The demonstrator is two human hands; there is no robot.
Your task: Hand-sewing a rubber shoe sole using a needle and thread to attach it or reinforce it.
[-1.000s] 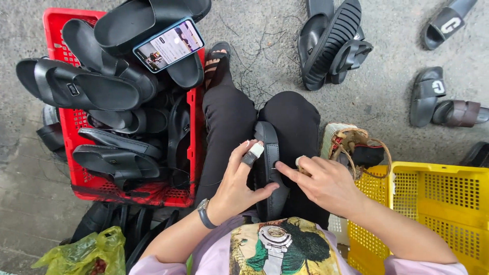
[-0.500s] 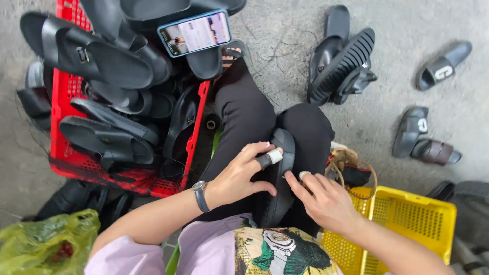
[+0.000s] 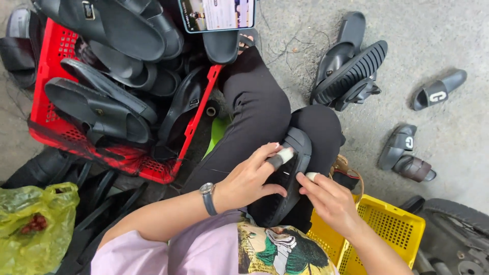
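Note:
A black sandal (image 3: 288, 173) lies lengthways on my lap, between my knees in black trousers. My left hand (image 3: 249, 178), with a watch on the wrist and a taped fingertip, grips the sandal from the left side with the fingers over its edge. My right hand (image 3: 328, 201) rests against the sandal's right side, a taped finger touching its rim. Whether the right hand grips it or only touches it is hard to tell.
A red crate (image 3: 51, 127) piled with black sandals stands at the left, a phone (image 3: 216, 12) on top. A yellow basket (image 3: 387, 229) sits at the lower right. Loose sandals (image 3: 349, 71) lie on the concrete. A yellow-green plastic bag (image 3: 35, 219) is at the lower left.
The view has swung and tilted, so crate and sandals shifted in the picture. Both hands stay on the sandal, with the left fingers sliding a little along its edge.

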